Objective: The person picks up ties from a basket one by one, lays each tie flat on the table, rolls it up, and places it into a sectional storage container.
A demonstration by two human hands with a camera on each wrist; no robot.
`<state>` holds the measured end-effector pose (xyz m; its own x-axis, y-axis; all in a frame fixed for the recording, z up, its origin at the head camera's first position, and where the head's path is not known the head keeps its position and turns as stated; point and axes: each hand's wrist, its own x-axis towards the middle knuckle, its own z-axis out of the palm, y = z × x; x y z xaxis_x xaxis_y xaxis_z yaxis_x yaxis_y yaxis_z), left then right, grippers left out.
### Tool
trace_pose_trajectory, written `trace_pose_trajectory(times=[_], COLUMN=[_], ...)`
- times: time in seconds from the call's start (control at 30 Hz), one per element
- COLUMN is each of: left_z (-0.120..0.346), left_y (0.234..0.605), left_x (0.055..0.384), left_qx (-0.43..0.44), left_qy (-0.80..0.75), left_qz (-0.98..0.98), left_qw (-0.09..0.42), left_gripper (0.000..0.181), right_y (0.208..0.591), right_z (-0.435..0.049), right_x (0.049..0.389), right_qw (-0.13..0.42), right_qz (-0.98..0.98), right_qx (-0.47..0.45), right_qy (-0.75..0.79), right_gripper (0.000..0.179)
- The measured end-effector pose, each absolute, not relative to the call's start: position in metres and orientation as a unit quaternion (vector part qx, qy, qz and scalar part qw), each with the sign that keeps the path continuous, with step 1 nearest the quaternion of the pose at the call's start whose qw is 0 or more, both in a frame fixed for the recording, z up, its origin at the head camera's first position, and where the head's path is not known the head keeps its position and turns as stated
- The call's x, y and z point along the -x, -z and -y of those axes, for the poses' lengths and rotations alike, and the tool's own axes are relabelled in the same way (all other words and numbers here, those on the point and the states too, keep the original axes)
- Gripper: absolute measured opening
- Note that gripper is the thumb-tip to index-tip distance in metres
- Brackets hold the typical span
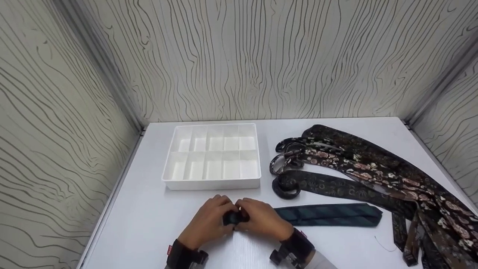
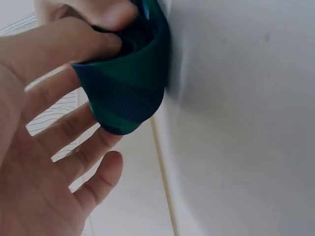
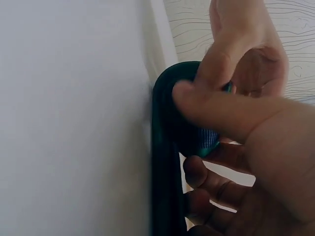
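A dark green and navy striped necktie point(image 1: 328, 215) lies on the table with its wide pointed end to the right, while its other end is rolled into a coil point(image 2: 123, 93). My left hand point(image 1: 210, 222) grips the coil from the left, thumb pressed into its top and fingers along its outer side. From the right, my right hand point(image 1: 263, 220) pinches the same coil, its thumb point(image 3: 211, 108) on the rolled edge. Both thumbs come close together over the roll. In the right wrist view the flat length of the tie runs away from the coil along the table.
A white tray point(image 1: 212, 184) with several compartments stands behind my hands. To the right lie several dark patterned neckties point(image 1: 358, 164), partly curled at their left ends. Patterned wall panels point(image 1: 239, 63) enclose the table at the back and sides.
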<state>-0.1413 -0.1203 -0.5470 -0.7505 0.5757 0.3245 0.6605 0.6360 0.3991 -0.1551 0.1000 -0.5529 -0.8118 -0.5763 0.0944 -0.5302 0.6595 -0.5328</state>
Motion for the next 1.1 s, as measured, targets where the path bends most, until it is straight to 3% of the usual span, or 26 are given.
trace_pose_trajectory(times=[0.23,0.4,0.6,0.73,0.93,1.1], left_z=[0.1199,0.1183,0.1159,0.1162,0.1173,0.1175], left_y=[0.546,0.546,0.5473,0.5488,0.55,0.549], left_x=[0.1429,0.1427,0.1438,0.1424,0.1409,0.1408], left_qx=[0.345,0.344,0.345,0.346,0.346,0.344], left_qy=[0.228,0.223,0.215,0.212,0.22,0.238], left_qz=[0.906,0.907,0.907,0.907,0.905,0.904], left_qw=[0.089,0.096,0.11,0.114,0.115,0.092], left_gripper=[0.028,0.031,0.029,0.033,0.035,0.041], right_y=[0.5489,0.5493,0.5497,0.5519,0.5516,0.5524], right_z=[-0.102,-0.1019,-0.1019,-0.1016,-0.103,-0.1038], right_x=[0.1541,0.1534,0.1545,0.1555,0.1554,0.154], right_qw=[0.057,0.031,0.045,0.025,0.038,0.029], right_qz=[-0.909,-0.91,-0.912,-0.919,-0.917,-0.922], right_qx=[0.291,0.304,0.291,0.289,0.292,0.29], right_qy=[0.292,0.281,0.286,0.268,0.268,0.254], right_gripper=[0.04,0.032,0.04,0.038,0.043,0.045])
